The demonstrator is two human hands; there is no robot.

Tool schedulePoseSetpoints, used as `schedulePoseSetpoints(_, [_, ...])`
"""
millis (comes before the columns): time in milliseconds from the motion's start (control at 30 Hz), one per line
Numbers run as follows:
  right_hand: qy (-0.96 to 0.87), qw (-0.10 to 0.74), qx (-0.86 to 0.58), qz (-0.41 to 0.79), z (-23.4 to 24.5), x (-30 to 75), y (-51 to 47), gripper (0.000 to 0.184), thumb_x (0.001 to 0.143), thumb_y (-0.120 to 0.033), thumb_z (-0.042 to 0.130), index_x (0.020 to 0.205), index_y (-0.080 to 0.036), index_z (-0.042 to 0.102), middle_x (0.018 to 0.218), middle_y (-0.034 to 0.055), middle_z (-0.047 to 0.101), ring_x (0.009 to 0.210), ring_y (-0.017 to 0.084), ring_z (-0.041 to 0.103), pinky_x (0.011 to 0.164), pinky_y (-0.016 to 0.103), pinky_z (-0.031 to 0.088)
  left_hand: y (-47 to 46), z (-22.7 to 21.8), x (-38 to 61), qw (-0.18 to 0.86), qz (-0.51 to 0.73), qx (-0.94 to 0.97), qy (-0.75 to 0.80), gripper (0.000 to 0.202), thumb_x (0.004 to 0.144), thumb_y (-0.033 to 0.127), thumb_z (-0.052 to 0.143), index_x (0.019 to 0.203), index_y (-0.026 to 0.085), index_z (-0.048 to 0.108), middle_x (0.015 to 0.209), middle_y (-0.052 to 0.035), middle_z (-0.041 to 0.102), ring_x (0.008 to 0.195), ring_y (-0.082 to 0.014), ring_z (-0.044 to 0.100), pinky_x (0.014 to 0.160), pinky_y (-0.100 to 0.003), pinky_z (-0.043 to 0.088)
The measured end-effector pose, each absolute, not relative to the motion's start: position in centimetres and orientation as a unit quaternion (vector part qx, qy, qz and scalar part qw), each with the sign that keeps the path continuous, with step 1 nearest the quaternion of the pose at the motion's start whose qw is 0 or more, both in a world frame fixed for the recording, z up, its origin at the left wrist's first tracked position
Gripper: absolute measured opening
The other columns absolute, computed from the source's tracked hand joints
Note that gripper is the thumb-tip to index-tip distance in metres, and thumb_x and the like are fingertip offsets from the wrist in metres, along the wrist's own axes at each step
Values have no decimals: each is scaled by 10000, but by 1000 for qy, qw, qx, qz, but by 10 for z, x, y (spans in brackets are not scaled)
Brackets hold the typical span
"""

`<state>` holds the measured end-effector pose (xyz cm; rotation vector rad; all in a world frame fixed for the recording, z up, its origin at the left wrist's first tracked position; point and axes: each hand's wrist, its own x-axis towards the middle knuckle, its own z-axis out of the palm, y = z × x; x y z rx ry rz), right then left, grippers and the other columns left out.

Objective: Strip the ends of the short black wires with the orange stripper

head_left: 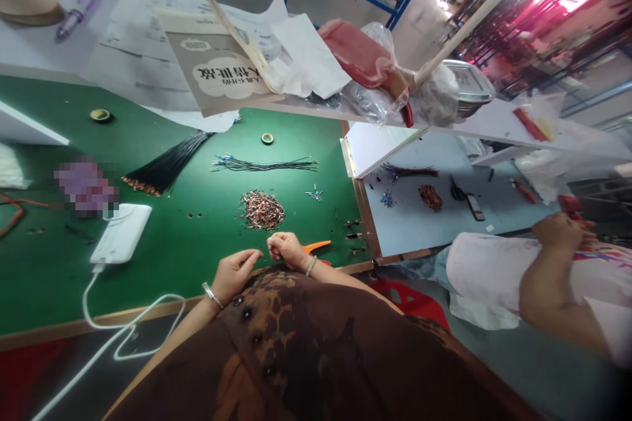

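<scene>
My left hand [236,273] and my right hand [287,250] are close together at the near edge of the green table [207,170], both with fingers pinched. A thin dark wire seems to run between them, too small to be sure. Just beyond my hands lies a heap of small copper terminals [261,209]. Orange-handled scissors [316,247] lie right beside my right hand. Farther back are a row of black wires with blue ends [264,163] and a thick bundle of black wires [165,167].
A white power bank [122,232] with a white cable [123,325] lies at the left. Two tape rolls [267,138] sit on the green top. Papers and bags pile up at the back. A co-worker's arm [548,276] rests at a neighbouring blue-grey table [419,223] on the right.
</scene>
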<state>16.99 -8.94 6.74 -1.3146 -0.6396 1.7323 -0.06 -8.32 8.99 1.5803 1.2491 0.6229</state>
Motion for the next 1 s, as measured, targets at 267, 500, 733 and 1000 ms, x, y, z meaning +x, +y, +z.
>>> schedulePoseSetpoints(267, [-210, 479, -582, 622, 62, 197, -71, 304, 713, -350, 569, 542, -230, 348, 377, -123, 211, 348, 56, 253, 387, 198, 267, -89, 87, -15, 476, 271, 622, 560, 385, 776, 551, 580, 780, 213, 765, 832, -47, 773, 765, -208, 720, 715, -272, 563])
schedulePoseSetpoints(500, [-302, 430, -620, 583, 51, 215, -58, 253, 785, -412, 557, 686, -180, 543, 529, -63, 472, 430, 64, 417, 455, 200, 381, -82, 88, -14, 477, 285, 601, 574, 415, 764, 560, 593, 812, 189, 773, 856, -63, 774, 773, -208, 718, 708, -273, 561])
schedulePoseSetpoints(733, [-527, 246, -655, 483, 39, 227, -52, 488, 870, -285, 585, 1336, -145, 548, 962, 57, 685, 733, 141, 621, 742, 293, 509, -53, 94, 19, 497, 315, 600, 542, 402, 751, 538, 631, 838, 172, 774, 886, -76, 771, 768, -198, 697, 735, -287, 558])
schedulePoseSetpoints(1000, [-660, 91, -661, 345, 49, 297, -146, 660, 689, -260, 806, 1301, -174, 577, 1422, 192, 479, 1366, 343, 369, 1148, 532, 233, -45, 97, 13, 514, 329, 563, 557, 398, 766, 502, 620, 839, 132, 747, 582, -14, 651, 554, -125, 585, 583, -227, 495])
